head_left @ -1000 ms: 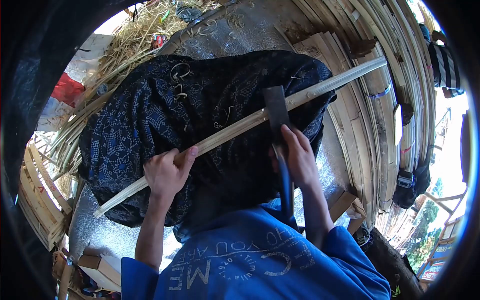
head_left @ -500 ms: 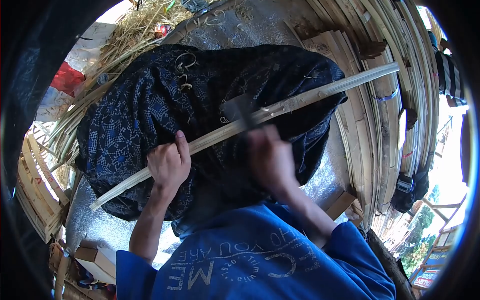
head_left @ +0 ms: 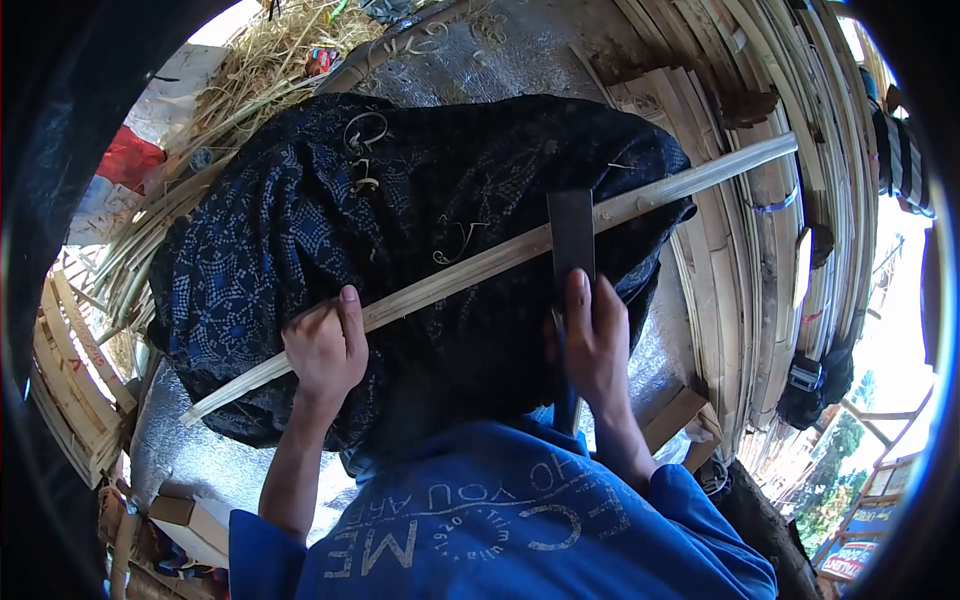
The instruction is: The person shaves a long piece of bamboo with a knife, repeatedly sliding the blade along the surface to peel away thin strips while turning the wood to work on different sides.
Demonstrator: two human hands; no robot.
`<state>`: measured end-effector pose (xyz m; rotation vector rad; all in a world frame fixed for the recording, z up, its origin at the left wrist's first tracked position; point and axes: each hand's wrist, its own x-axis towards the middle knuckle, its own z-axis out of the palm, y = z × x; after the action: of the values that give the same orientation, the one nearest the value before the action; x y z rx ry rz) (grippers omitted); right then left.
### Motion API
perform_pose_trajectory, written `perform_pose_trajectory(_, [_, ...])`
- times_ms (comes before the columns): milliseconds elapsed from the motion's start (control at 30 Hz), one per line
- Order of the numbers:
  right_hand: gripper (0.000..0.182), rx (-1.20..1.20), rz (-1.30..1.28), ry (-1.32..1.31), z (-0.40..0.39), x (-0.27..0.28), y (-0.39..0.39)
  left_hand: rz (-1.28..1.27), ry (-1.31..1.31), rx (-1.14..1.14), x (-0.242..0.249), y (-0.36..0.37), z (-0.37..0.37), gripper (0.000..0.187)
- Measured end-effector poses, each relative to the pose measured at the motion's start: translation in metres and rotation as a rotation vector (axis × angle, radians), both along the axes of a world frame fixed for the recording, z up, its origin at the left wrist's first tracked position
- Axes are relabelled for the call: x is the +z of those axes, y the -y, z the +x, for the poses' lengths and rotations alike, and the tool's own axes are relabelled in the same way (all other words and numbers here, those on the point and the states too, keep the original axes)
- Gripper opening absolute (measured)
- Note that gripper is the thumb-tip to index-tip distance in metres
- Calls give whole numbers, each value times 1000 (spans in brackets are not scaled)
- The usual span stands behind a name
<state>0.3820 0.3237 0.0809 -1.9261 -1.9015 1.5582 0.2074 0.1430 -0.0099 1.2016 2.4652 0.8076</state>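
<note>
A long pale bamboo strip [head_left: 480,268] lies slantwise across my lap, over a dark cloth [head_left: 250,230] with a blue and white pattern. Near the strip's lower left end, my left hand [head_left: 325,343] is wrapped round it, thumb on top. My right hand [head_left: 593,350] grips a knife [head_left: 572,235] with a broad dark blade. That blade crosses over the strip right of its middle, pointing away from me. Thin curled shavings [head_left: 365,150] rest on the cloth.
Long bamboo slats [head_left: 740,300] are stacked along the right side. Straw and fibres [head_left: 265,80] heap at the upper left. A cardboard box [head_left: 190,525] sits at the lower left, another [head_left: 680,425] at the right. Silvery sheeting [head_left: 520,50] covers the floor.
The knife has moved right along the bamboo strip with my right hand, and its blade is sharp now instead of blurred. My left hand has shifted slightly down and left.
</note>
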Motion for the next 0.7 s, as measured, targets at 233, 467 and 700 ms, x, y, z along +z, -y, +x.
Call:
perform_pose_trajectory(233, [26,-253,-391,-543,0,14,-23,-12,9,21,5,-3,0,42])
perform_pose_trajectory(467, [34,97,-29,-278,17,-3,-12,-42,20,117,25,12,-9,39])
perform_pose_trajectory(700, [39,30,140,-54,-1,-15,-7,-148,-141,118,-5,30,-9,39])
